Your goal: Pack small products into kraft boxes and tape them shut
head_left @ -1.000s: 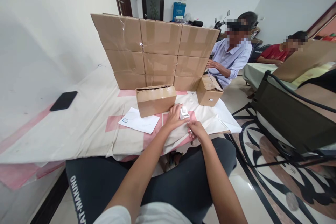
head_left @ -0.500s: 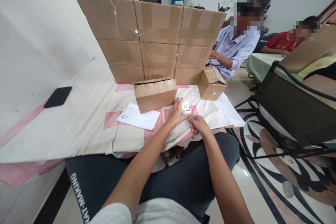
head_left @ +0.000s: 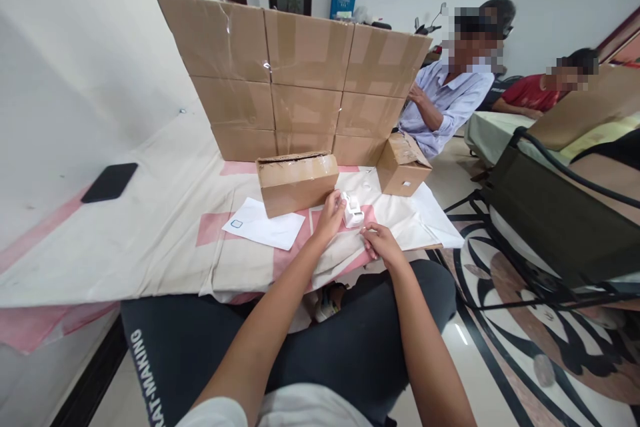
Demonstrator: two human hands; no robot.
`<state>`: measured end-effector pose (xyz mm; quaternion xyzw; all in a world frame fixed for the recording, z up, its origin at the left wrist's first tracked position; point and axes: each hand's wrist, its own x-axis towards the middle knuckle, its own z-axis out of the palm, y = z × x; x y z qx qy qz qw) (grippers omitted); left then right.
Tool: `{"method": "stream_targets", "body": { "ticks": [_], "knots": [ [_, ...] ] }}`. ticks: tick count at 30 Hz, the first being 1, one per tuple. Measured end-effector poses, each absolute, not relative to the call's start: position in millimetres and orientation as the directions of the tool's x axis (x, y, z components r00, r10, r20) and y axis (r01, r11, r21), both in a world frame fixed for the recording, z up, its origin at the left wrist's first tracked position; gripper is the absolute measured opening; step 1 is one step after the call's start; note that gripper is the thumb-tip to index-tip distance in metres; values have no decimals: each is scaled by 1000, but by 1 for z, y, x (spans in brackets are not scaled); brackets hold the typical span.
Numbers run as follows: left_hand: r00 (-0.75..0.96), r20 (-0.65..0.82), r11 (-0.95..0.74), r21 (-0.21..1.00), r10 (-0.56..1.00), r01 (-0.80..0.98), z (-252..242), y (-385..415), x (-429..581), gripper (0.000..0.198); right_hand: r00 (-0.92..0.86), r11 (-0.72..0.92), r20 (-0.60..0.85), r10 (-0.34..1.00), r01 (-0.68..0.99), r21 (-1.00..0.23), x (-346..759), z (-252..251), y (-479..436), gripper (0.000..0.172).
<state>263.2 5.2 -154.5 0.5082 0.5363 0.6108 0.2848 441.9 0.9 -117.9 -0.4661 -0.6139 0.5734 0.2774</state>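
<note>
A small white tape dispenser (head_left: 353, 212) stands on the cloth close to the table's front edge. My left hand (head_left: 330, 217) is closed against its left side, with the thumb along the body and the other fingers partly hidden. Just right of and nearer than the dispenser, my right hand (head_left: 381, 242) has its thumb and fingertips pinched together. Whatever those fingertips hold, if anything, is too small to make out. Behind my left hand lies a brown cardboard box (head_left: 299, 190), and a white paper (head_left: 265, 223) with a small blue outlined mark sits in front of it.
A tall cardboard partition (head_left: 307, 77) rises across the back of the cloth-covered table (head_left: 165, 240). A smaller carton (head_left: 400, 170) is at the right, by another white sheet (head_left: 440, 217). A black phone (head_left: 110, 183) lies far left. Two people sit beyond, near a folding chair (head_left: 530, 213).
My left hand has shifted left, its thumb drawing back from the dispenser's front to its side. My right hand has moved slightly right and away from the dispenser. The view has shifted slightly.
</note>
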Motion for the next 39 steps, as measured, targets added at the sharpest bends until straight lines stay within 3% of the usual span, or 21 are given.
{"method": "stream_targets", "body": {
  "ticks": [10, 15, 28, 32, 36, 39],
  "knots": [
    [-237, 471, -437, 880, 850, 183, -145, -10, 262, 32, -474, 58, 44, 879, 14, -998, 420, -105, 1, 36],
    [-120, 544, -527, 837, 830, 149, -136, -25, 262, 39, -541, 93, 70, 838, 16, -996, 408, -103, 2, 36],
    [-407, 529, -450, 849, 745, 278, -127, -64, 266, 29, -674, 137, 40, 738, 91, -986, 391, -104, -4, 30],
    [-440, 522, -434, 853, 731, 290, -126, -82, 265, 28, -675, 160, 35, 737, 124, -979, 388, -108, -8, 31],
    [-626, 461, -403, 882, 629, 245, -114, -93, 250, 34, -644, 199, 6, 765, 228, -953, 385, -115, -7, 43],
    [-711, 415, -411, 891, 568, 191, -92, -99, 223, 32, -576, 338, 165, 800, 207, -918, 380, -108, 6, 45]
  ]
}}
